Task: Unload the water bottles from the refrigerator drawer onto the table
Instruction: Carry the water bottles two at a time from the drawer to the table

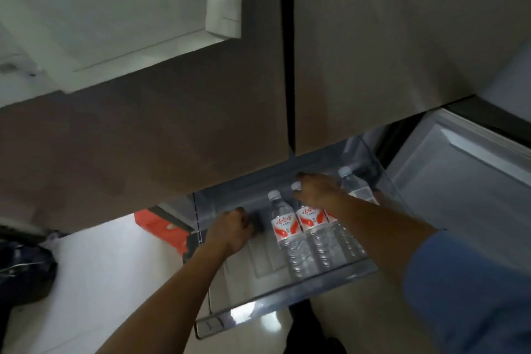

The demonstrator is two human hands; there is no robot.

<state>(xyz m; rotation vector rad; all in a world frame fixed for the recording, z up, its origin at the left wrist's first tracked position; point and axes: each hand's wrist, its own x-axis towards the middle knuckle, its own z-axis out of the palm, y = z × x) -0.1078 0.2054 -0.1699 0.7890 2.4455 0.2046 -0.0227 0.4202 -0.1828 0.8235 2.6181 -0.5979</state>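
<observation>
A clear refrigerator drawer (260,307) is pulled out below the closed upper doors. Several water bottles with red and white labels lie in it side by side, caps pointing into the fridge. My right hand (317,190) reaches in from the right and curls round the neck of the second water bottle (309,217), whose white cap shows by my fingers. The leftmost bottle (283,225) lies free beside it. Another bottle (355,185) lies behind my right wrist. My left hand (231,228) sits in the drawer's bare left part with fingers curled; I cannot tell whether it holds anything.
The brown upper fridge doors (201,123) overhang the drawer closely. An open lower door (459,181) stands to the right. On the pale floor lie a red-orange object (163,228) left of the drawer and a dark bag (26,267) at far left.
</observation>
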